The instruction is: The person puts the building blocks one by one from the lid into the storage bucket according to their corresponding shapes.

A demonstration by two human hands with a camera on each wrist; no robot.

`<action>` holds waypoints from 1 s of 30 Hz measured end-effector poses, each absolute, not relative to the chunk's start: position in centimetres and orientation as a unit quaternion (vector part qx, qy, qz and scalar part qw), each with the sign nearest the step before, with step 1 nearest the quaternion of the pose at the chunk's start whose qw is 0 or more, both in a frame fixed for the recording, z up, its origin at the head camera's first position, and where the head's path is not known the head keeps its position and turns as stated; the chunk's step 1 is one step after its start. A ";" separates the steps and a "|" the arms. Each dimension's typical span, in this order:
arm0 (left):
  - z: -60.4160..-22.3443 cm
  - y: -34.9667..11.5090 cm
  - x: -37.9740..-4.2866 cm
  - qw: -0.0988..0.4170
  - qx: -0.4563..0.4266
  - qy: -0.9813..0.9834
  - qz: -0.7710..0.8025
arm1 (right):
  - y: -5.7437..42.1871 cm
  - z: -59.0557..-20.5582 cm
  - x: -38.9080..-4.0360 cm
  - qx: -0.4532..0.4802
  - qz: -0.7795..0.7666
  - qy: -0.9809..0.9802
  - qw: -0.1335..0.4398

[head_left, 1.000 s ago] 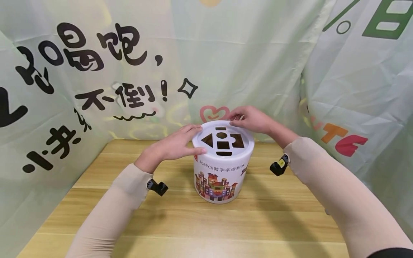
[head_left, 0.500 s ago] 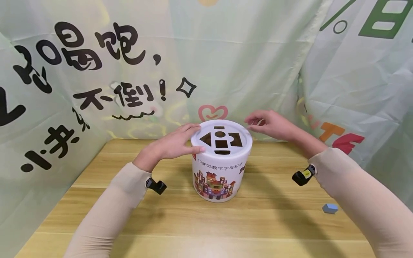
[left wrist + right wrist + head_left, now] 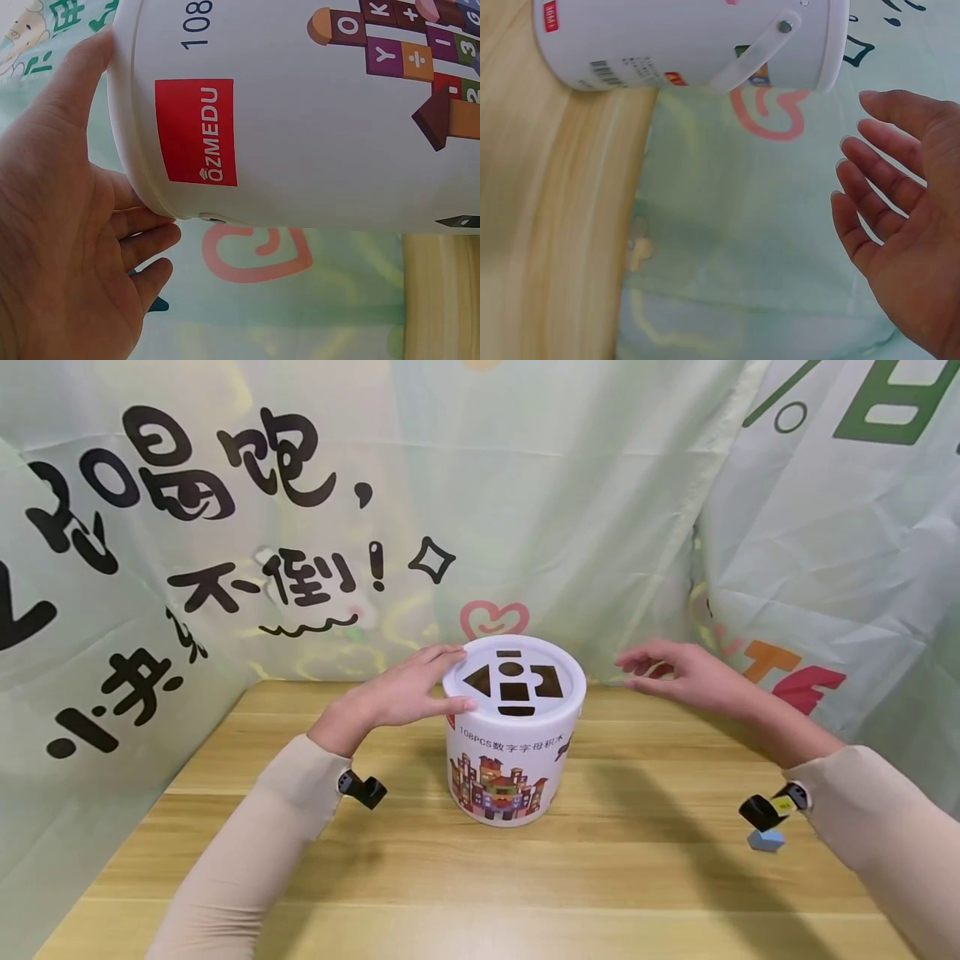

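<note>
A white block bucket point(image 3: 506, 768) stands upright on the wooden table, printed with a picture of stacked blocks. Its white lid point(image 3: 480, 706) has several shaped cutouts, including a triangle, a circle and a square. My left hand point(image 3: 393, 693) rests on the left side of the lid's rim, thumb at the front and fingers further back. In the left wrist view, that hand point(image 3: 75, 202) has fairly straight, spread fingers against the rim. To the right of the bucket my right hand point(image 3: 686, 672) hangs in the air, fingers loosely bent, with nothing in it.
A small blue block point(image 3: 767, 841) lies on the wooden table point(image 3: 480, 893) at the right, partly overlapped by the right wrist camera point(image 3: 772, 806). Printed cloth point(image 3: 585, 485) hangs behind and along both sides. The bucket's handle point(image 3: 757, 60) hangs down its side.
My right hand has left the lid's rim and moved right, away from the bucket. The blue block, mostly hidden by the right arm before, now shows. The left hand stays put.
</note>
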State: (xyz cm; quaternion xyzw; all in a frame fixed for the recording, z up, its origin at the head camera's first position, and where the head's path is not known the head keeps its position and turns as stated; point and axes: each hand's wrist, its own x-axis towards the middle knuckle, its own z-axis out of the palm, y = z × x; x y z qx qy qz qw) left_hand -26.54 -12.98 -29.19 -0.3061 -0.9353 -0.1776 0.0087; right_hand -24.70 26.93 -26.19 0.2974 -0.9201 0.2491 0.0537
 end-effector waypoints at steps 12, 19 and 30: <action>-29.1 -12.9 -26.6 0.010 -0.307 -0.935 -0.179 | 30.8 -29.1 -22.0 0.244 0.242 -0.939 0.022; -29.0 -12.9 -26.6 0.009 -0.307 -0.934 -0.181 | 32.7 -31.0 -20.5 0.251 0.251 -0.934 0.029; -29.3 -13.0 -26.6 0.007 -0.310 -0.933 -0.182 | 36.8 -34.3 -18.2 0.230 0.281 -0.932 0.023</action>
